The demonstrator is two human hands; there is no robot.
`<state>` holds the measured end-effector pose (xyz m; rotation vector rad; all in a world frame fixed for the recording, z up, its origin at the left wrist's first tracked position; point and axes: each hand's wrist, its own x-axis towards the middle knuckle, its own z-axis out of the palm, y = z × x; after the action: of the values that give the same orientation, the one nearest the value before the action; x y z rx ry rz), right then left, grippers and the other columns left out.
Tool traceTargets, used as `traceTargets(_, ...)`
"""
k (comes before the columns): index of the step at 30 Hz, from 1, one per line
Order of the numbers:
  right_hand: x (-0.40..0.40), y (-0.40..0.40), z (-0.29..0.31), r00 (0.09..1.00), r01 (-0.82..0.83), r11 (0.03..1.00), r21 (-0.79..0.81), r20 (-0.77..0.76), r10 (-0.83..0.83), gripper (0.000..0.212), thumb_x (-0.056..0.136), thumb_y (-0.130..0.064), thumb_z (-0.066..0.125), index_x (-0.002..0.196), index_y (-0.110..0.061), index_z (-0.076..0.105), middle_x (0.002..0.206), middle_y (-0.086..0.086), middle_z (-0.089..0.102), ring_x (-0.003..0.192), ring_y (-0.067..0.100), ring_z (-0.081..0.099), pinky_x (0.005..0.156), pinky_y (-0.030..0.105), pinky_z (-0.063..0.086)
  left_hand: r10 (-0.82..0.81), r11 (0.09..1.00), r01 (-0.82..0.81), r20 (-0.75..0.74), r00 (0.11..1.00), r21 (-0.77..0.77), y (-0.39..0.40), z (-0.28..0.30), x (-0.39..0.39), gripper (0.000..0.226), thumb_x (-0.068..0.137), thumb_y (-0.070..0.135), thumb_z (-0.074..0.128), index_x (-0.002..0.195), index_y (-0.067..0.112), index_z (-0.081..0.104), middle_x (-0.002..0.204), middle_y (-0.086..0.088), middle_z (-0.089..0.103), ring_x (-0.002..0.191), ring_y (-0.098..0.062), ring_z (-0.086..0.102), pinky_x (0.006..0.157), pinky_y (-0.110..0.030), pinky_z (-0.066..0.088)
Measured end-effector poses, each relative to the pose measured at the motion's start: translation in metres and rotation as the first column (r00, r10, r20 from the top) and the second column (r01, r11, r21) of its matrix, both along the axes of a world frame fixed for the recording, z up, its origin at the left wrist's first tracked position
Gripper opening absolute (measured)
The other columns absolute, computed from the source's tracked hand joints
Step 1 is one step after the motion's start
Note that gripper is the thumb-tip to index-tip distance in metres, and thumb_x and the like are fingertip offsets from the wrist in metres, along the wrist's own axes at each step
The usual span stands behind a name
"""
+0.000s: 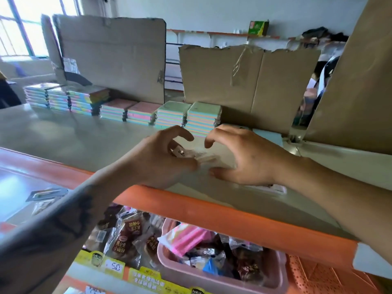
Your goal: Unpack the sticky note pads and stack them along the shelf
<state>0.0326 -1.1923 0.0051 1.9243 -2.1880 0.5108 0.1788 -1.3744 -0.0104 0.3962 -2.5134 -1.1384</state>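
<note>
Crumpled clear plastic wrapper (197, 157) between the curled hands is motion-blurred; contents unreadable. Pale flat pad (268, 135) at 1 o'clock mostly hidden behind right hand (244, 158). Torn brown cardboard flap (350, 81) at 2 o'clock cut by frame edge.

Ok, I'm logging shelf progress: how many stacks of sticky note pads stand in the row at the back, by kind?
Pink-topped stacks: 2
Pale green-topped stacks: 2
Taller stacks at the far left: 3
Total: 7
</note>
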Motion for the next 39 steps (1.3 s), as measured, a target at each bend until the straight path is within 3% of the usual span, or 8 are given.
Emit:
traceTargets(6, -0.002, -0.007, -0.011, 0.994, -0.096, 0.973, -0.208, 0.03, 0.105, 0.011, 0.09, -0.019, 0.075, 0.093, -0.018, 0.065, 0.083, -0.008, 0.063, 0.076, 0.006, 0.056, 0.07, 0.034, 0.048, -0.187, 0.946, 0.211, -0.118, 0.975, 0.246, -0.002, -0.003, 0.004, 0.054, 0.064, 0.052, 0.081, 0.111, 0.03, 0.066, 0.098, -0.032, 0.066, 0.077, -0.023, 0.052, 0.071, -0.041, 0.034)
traceTargets(13, -0.002, -0.001, -0.008, 0.936, 0.018, 0.97, -0.244, 0.346, 0.07, 0.012, 0.09, -0.019, 0.077, 0.093, -0.022, 0.066, 0.082, -0.007, 0.069, 0.074, 0.007, 0.063, 0.075, 0.038, 0.054, -0.23, 0.937, 0.281, -0.235, 0.944, 0.209, -0.006, -0.013, 0.007, 0.067, 0.066, 0.037, 0.085, 0.125, 0.016, 0.061, 0.102, -0.007, 0.077, 0.087, -0.019, 0.07, 0.078, -0.038, 0.058)
traceTargets(18, 0.002, 0.0, -0.007, 0.836, 0.06, 0.968, -0.242, 0.543, 0.084, 0.016, 0.092, -0.016, 0.077, 0.089, -0.016, 0.061, 0.074, -0.007, 0.062, 0.057, -0.001, 0.049, 0.055, 0.01, 0.038, -0.111, 0.947, 0.19, -0.294, 0.949, 0.257, -0.016, -0.02, 0.005, 0.045, 0.071, 0.039, 0.081, 0.097, 0.005, 0.071, 0.093, -0.033, 0.067, 0.081, -0.023, 0.055, 0.073, -0.046, 0.042)
traceTargets(21, 0.004, -0.001, -0.008, 0.822, 0.091, 0.968, -0.236, 0.566, 0.061, 0.023, 0.088, -0.026, 0.081, 0.097, -0.02, 0.062, 0.081, -0.005, 0.065, 0.063, 0.0, 0.054, 0.061, 0.014, 0.041, -0.096, 0.941, 0.194, -0.334, 0.938, 0.276, -0.019, -0.017, 0.006, 0.029, 0.076, 0.035, 0.08, 0.081, 0.008, 0.07, 0.076, -0.014, 0.065, 0.075, -0.02, 0.053, 0.072, -0.042, 0.041)
traceTargets(24, 0.006, 0.0, -0.01, 0.875, 0.09, 0.955, -0.284, 0.48, 0.06, 0.054, 0.075, -0.036, 0.085, 0.116, -0.029, 0.051, 0.114, -0.011, 0.064, 0.101, 0.007, 0.064, 0.079, 0.032, 0.053, -0.115, 0.923, 0.237, -0.373, 0.921, 0.302, -0.021, -0.015, 0.008, 0.022, 0.081, 0.031, 0.076, 0.084, 0.01, 0.073, 0.082, -0.01, 0.069, 0.079, -0.02, 0.062, 0.074, -0.038, 0.052)
traceTargets(28, 0.013, 0.006, -0.006, 0.993, -0.093, 0.956, -0.277, 0.046, 0.11, 0.069, 0.067, -0.035, 0.091, 0.122, -0.021, 0.052, 0.15, -0.002, 0.046, 0.138, 0.01, 0.043, 0.109, 0.028, 0.037, -0.116, 0.899, 0.257, -0.373, 0.921, 0.355, -0.017, -0.015, 0.006, 0.029, 0.083, 0.021, 0.067, 0.092, -0.006, 0.069, 0.088, -0.023, 0.072, 0.081, -0.021, 0.068, 0.072, -0.029, 0.058)
traceTargets(34, 0.015, -0.003, -0.011, 0.99, -0.104, 0.972, -0.209, -0.116, 0.081, 0.061, 0.069, -0.053, 0.079, 0.118, -0.024, 0.058, 0.136, -0.005, 0.059, 0.124, 0.018, 0.055, 0.1, 0.051, 0.045, -0.148, 0.922, 0.244, -0.31, 0.939, 0.301, -0.015, -0.013, 0.006, 0.046, 0.085, 0.025, 0.065, 0.104, -0.017, 0.063, 0.106, -0.037, 0.066, 0.089, -0.025, 0.067, 0.078, -0.034, 0.055)
traceTargets(39, 0.014, -0.001, -0.012, 0.995, -0.086, 0.977, -0.195, -0.072, 0.074, 0.062, 0.071, -0.057, 0.076, 0.122, -0.026, 0.059, 0.125, -0.007, 0.063, 0.119, 0.017, 0.06, 0.095, 0.053, 0.047, -0.151, 0.922, 0.253, -0.332, 0.931, 0.292, -0.005, -0.013, 0.004, 0.033, 0.088, 0.024, 0.066, 0.109, -0.001, 0.071, 0.11, -0.026, 0.072, 0.096, -0.023, 0.068, 0.086, -0.042, 0.055)
